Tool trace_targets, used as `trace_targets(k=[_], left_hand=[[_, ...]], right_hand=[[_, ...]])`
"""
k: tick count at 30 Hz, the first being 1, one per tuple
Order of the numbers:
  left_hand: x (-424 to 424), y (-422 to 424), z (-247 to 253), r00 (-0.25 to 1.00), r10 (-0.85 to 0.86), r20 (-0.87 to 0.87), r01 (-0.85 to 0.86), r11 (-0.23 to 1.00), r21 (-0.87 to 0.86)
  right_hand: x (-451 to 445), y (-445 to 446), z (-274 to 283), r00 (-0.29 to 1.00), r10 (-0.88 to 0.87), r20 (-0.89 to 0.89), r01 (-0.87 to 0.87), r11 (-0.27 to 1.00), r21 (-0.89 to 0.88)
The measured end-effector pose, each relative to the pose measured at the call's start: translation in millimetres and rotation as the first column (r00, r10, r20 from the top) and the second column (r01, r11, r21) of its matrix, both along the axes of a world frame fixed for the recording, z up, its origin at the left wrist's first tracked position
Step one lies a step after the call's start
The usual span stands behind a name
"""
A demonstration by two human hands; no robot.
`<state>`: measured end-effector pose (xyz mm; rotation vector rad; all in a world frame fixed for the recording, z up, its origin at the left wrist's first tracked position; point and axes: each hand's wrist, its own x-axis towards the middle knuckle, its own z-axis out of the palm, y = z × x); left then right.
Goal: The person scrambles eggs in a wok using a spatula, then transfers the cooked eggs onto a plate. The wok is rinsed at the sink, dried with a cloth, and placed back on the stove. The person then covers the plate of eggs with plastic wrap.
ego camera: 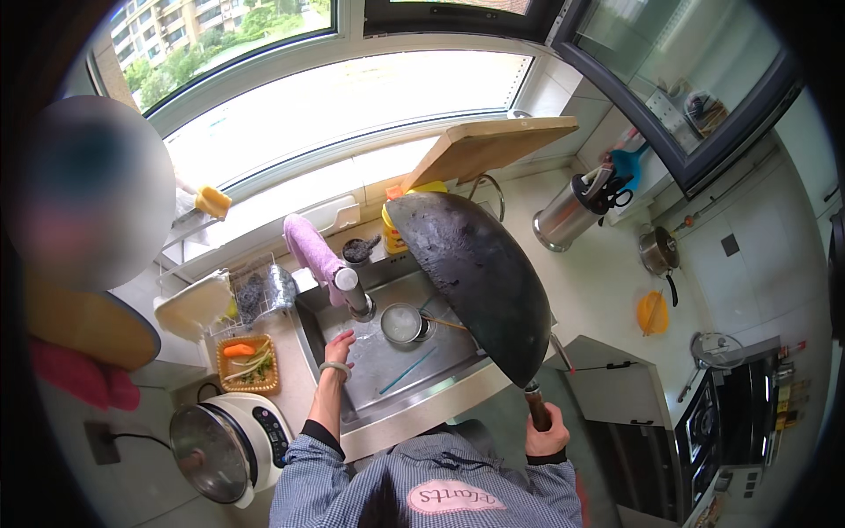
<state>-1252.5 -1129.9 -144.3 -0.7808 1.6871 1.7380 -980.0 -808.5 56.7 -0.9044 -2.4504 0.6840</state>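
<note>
My right hand (548,432) grips the wooden handle (537,409) of a large dark wok (482,270). The wok is tilted on its side over the right part of a steel sink (370,389), its blackened underside in sight and its inside hidden. Over the sink's left side, my left hand (340,348) is empty with its fingers apart, below the faucet (356,297). A small round metal bowl (401,323) with cloudy liquid sits in the basin by the drain. A blue stick (408,371) lies in front of it, and a brown stick (445,321) runs partly behind the wok.
A pink cloth (310,247) hangs beside the faucet. Left of the sink are a basket (247,363) of vegetables and an electric cooker (231,449). A wooden cutting board (488,148) leans behind the wok. Rightward stand a steel knife holder (571,214) and a small pot (657,251).
</note>
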Motion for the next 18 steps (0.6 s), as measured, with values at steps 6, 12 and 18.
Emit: trace_targets(k=[6, 12, 18], left_hand=[[3, 5, -4, 1.000, -0.018, -0.003, 0.018, 1.000, 0.021], [7, 8, -1, 1.000, -0.010, 0.015, 0.010, 1.000, 0.007], [8, 7, 1, 0.999, 0.014, 0.033, -0.013, 1.000, -0.029]], right_hand=[[3, 2, 11, 0.999, -0.001, -0.043, 0.001, 1.000, -0.018], [4, 1, 19, 0.998, -0.004, -0.069, 0.002, 0.999, -0.032], [4, -5, 23, 0.998, -0.004, -0.055, 0.000, 0.997, -0.071]])
